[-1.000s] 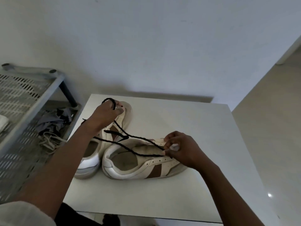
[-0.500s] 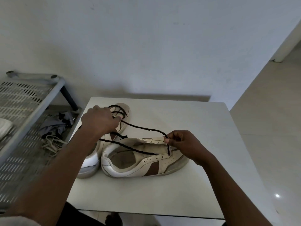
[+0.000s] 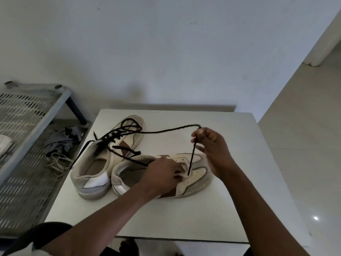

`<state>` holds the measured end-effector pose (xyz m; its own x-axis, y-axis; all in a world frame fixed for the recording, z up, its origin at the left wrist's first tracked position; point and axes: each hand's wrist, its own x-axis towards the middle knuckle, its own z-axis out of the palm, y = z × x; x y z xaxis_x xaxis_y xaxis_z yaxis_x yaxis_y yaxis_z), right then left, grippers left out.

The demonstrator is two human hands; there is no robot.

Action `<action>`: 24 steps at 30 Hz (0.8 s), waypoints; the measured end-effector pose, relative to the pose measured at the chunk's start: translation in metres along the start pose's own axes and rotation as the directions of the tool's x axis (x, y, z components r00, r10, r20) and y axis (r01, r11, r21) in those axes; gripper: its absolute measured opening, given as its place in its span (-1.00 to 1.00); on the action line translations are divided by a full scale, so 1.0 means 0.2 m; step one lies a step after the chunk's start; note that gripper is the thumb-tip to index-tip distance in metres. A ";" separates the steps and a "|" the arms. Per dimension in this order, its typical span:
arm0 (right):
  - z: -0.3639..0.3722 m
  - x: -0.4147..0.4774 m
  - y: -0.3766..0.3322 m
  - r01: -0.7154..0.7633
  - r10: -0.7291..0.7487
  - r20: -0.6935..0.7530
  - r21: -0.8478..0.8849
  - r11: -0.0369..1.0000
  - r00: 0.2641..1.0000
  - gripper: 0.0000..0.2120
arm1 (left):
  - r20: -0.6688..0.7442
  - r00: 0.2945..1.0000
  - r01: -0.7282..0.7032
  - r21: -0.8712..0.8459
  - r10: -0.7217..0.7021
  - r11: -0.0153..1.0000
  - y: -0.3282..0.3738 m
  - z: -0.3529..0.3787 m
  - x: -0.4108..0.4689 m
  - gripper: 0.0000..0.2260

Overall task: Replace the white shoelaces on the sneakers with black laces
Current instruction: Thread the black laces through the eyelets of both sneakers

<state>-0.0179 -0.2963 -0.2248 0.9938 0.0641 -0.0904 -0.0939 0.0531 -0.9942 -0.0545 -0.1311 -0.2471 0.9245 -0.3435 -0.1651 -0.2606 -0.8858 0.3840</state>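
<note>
Nearest on the white counter, the front sneaker is steadied by the left hand, whose fingers are pressed closed onto the tongue area. Just beyond, the black lace is pinched in the closed right hand and held taut up out of an eyelet near the toe. Farther back, the lace is draped in loops over the second sneaker. Off to the left, white laces are seen heaped on a mesh shelf.

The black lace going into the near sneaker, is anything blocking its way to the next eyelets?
Partly: the left hand lies over the near sneaker, covering its tongue and eyelets. The right hand holds the black lace above.
</note>
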 end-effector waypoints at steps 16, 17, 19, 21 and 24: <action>-0.01 -0.02 0.06 0.017 0.234 0.186 -0.814 0.580 0.954 -0.40 | -0.020 0.998 0.050 -0.078 -0.052 0.996 -0.02 0.02 0.02 -0.82; -0.02 -0.03 0.04 0.050 0.226 0.202 -0.841 0.539 0.953 -0.31 | -0.021 0.998 0.050 -0.075 -0.052 0.996 -0.02 0.02 0.02 -0.81; -0.05 -0.04 0.02 0.094 0.210 0.218 -0.873 0.478 0.953 -0.20 | -0.023 0.999 0.046 -0.068 -0.048 0.997 -0.03 0.03 0.03 -0.79; -0.06 -0.04 0.03 0.088 0.275 0.248 -0.869 0.486 0.929 -0.27 | -0.021 0.999 0.047 -0.077 -0.049 0.996 -0.03 0.03 0.03 -0.79; -0.06 -0.04 0.06 0.074 0.279 0.264 -0.835 0.545 0.923 -0.50 | -0.015 0.999 0.029 -0.080 -0.031 0.996 -0.03 0.03 0.04 -0.80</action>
<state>-0.0260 -0.3075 -0.2360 0.8759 0.3370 -0.3454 0.0718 -0.7989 -0.5972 -0.0480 -0.1301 -0.2559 0.9360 -0.3117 -0.1635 -0.2102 -0.8677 0.4504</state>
